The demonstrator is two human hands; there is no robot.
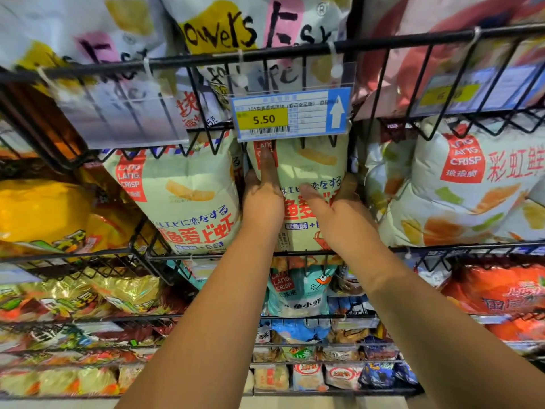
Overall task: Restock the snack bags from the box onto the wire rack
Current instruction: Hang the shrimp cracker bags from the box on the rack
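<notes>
A pale green snack bag (pixel 312 169) with a red label and red characters stands upright in the middle basket of the black wire rack (pixel 265 53). Both my hands are on it. My left hand (pixel 262 196) holds its left edge, the thumb lying up the front and the fingers hidden behind the bag. My right hand (pixel 339 208) grips its right edge, thumb across the front. A matching bag (pixel 180 196) stands in the same basket to the left. The box is not in view.
A 5.50 price tag (pixel 290 115) hangs from the basket above, just over the bag. Rainbow-printed bags (pixel 472 184) fill the basket to the right, yellow bags (pixel 44 214) the one on the left. Lower baskets hold teal, orange and mixed small packets.
</notes>
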